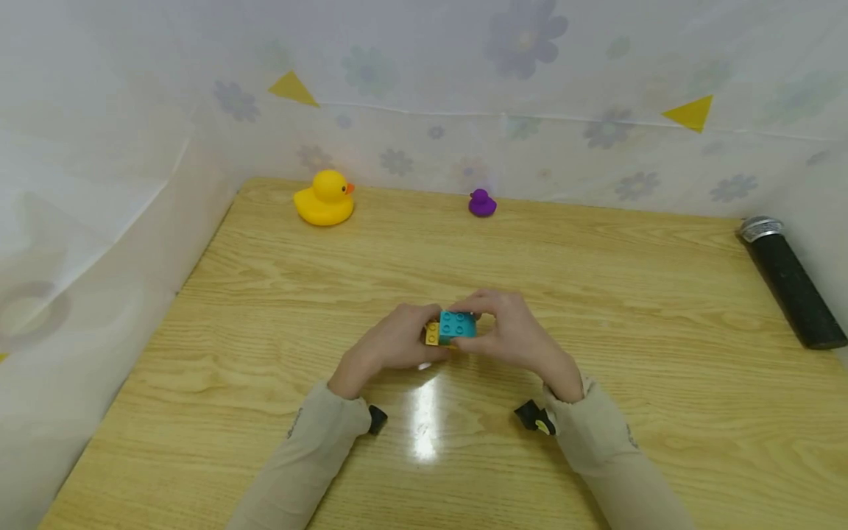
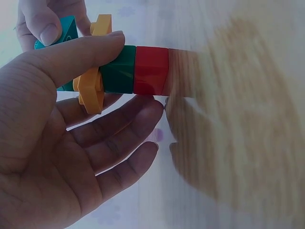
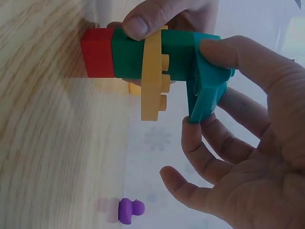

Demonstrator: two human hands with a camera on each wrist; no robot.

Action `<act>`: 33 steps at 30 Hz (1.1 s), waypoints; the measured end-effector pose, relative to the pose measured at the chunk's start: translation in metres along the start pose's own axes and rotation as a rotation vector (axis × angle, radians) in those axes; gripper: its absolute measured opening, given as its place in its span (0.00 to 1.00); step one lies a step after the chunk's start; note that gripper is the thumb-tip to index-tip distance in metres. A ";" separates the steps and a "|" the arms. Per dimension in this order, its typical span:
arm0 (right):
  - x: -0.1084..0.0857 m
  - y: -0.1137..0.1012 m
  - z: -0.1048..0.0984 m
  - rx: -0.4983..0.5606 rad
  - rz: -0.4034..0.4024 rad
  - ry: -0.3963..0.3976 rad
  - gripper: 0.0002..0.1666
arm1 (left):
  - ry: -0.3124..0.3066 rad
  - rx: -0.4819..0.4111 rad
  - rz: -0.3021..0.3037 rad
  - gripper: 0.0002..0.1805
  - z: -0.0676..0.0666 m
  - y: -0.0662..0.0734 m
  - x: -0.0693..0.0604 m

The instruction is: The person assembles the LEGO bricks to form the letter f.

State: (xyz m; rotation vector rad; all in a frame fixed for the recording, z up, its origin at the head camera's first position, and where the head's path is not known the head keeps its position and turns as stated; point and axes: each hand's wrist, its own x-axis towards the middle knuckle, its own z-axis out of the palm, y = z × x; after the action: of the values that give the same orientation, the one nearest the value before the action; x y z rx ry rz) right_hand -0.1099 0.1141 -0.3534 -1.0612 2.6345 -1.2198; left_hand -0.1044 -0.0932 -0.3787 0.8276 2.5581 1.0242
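A small upright tower of toy building blocks stands on the table, red end down. From the bottom come a red block [image 3: 97, 53], a green block [image 3: 127, 56], a long yellow block [image 3: 151, 98] jutting out both sides, another green block [image 3: 179, 59] and a teal block [image 1: 457, 324] on top. My left hand [image 1: 399, 340] grips the tower around its lower green part, thumb on one face, fingers partly hidden behind. My right hand [image 1: 515, 333] pinches the teal block between thumb and fingers; its little finger is free of the blocks.
On the wooden table [image 1: 265, 309], a yellow rubber duck [image 1: 324, 200] and a small purple duck [image 1: 482, 204] sit along the back edge. A black microphone [image 1: 791, 283] lies at the far right. White flowered sheeting [image 1: 430, 81] hangs behind.
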 end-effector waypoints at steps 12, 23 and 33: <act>0.000 -0.001 -0.001 -0.013 -0.024 -0.006 0.19 | -0.005 -0.051 -0.036 0.22 -0.010 0.000 -0.003; -0.001 0.014 -0.005 0.110 0.087 -0.109 0.29 | 0.052 -0.075 -0.082 0.18 -0.012 -0.002 -0.003; 0.000 0.025 -0.004 0.195 0.199 -0.080 0.25 | 0.078 -0.132 -0.062 0.20 -0.014 -0.005 -0.003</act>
State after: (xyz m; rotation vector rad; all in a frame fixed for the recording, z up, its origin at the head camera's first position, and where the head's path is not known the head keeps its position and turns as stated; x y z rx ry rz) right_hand -0.1253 0.1284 -0.3680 -0.7797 2.4325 -1.3260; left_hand -0.1101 -0.1059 -0.3725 0.6824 2.5293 1.2136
